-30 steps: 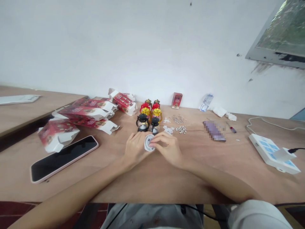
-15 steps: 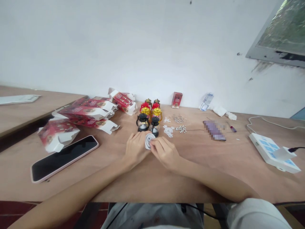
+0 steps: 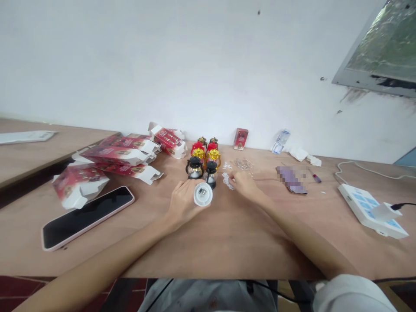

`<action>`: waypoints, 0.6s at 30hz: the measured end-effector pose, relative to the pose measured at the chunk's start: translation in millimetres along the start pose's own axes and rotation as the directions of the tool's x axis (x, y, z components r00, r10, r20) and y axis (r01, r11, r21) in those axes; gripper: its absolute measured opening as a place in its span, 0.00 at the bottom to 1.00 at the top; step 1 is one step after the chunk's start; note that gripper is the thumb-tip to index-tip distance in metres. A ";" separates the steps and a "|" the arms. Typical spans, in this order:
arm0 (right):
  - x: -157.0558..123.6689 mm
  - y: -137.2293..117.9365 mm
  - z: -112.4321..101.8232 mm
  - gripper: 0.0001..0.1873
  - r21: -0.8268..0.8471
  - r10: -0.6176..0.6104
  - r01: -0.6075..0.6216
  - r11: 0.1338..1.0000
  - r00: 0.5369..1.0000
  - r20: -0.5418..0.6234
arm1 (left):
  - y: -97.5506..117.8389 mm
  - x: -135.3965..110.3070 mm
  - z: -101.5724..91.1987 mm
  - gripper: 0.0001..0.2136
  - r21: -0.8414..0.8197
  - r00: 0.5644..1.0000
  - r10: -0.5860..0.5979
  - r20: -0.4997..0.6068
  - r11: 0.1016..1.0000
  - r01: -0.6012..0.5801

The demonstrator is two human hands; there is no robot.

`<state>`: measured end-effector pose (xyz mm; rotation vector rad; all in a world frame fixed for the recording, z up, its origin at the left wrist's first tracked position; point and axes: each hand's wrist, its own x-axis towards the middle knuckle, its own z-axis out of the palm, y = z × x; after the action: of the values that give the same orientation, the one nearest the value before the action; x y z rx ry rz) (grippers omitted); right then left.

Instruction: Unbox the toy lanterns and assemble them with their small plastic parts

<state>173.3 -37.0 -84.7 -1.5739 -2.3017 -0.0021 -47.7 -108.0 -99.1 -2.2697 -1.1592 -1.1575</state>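
Observation:
My left hand (image 3: 182,200) is closed around a round white plastic piece (image 3: 199,200), its open face turned up with a small dark-and-metal part in the middle. To the right, my right hand (image 3: 244,184) reaches down with bent fingers among small parts; what its fingertips hold is hidden. Beside those fingers lie white plastic bits (image 3: 226,180). Thin metal pieces (image 3: 243,164) are scattered just behind the hand, which now covers the small round silver pieces. Miniature lanterns stand in two rows in front of my left hand, with black ones (image 3: 211,173) nearest and gold ones (image 3: 213,157) behind.
Red-and-white cartons (image 3: 120,154) are heaped at the left, near a phone (image 3: 87,216). One red box (image 3: 241,138) stands by the wall. At right lie a purple item (image 3: 294,184), a small screwdriver-like tool (image 3: 316,178) and a white power strip (image 3: 367,212).
My right hand has left the white piece and moved right to the small parts. My left hand still holds the piece, now tilted with its inside more visible.

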 end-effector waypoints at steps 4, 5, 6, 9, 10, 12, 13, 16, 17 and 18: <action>-1.9 1.7 11.8 0.08 -0.011 -0.001 0.001 1.000 1.000 0.017 | 0.9 -0.6 0.0 0.12 -0.022 1.000 0.009 0.005 1.000 -0.009; -4.1 -1.4 11.6 0.08 0.019 -0.015 0.015 1.000 1.000 -0.012 | 0.7 -0.6 0.4 0.13 -0.025 1.000 0.006 0.008 1.000 -0.006; -6.8 -6.0 10.2 0.08 0.078 -0.033 0.038 0.996 0.997 -0.067 | 0.4 -0.6 0.9 0.13 -0.026 1.000 0.003 0.011 1.000 -0.003; -18.7 -27.4 2.3 0.06 0.362 -0.077 0.184 0.914 0.953 -0.292 | -0.4 -0.6 2.4 0.12 -0.002 1.000 0.000 0.019 1.000 0.000; -23.4 -36.0 -0.5 0.06 0.452 -0.085 0.240 0.859 0.938 -0.336 | -0.4 -0.5 2.7 0.12 0.007 1.000 0.008 0.020 1.000 -0.008; -32.0 -52.5 -4.6 0.09 0.573 -0.110 0.292 0.765 0.937 -0.331 | -0.2 -0.2 2.7 0.12 0.012 0.999 0.029 0.014 1.000 -0.029; -35.5 -59.3 -5.4 0.11 0.623 -0.116 0.283 0.729 0.948 -0.295 | 0.1 0.2 2.4 0.11 0.009 0.999 0.043 0.008 0.999 -0.043; -41.3 -70.9 -3.2 0.15 0.769 -0.061 0.152 0.621 0.987 -0.146 | 1.9 1.3 1.1 0.08 0.024 0.997 0.078 -0.001 0.997 -0.078; -41.9 -71.9 -1.4 0.15 0.815 -0.034 0.102 0.570 0.994 -0.101 | 2.7 1.6 0.8 0.07 0.039 0.996 0.087 0.007 0.995 -0.087; -42.1 -71.9 0.6 0.16 0.854 -0.013 0.060 0.516 0.998 -0.063 | 3.6 1.7 0.5 0.07 0.057 0.995 0.093 0.022 0.994 -0.095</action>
<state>121.8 -102.4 -83.3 -0.9421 -1.7715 0.9450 -44.0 -109.1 -97.9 -2.2709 -1.0665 -1.0550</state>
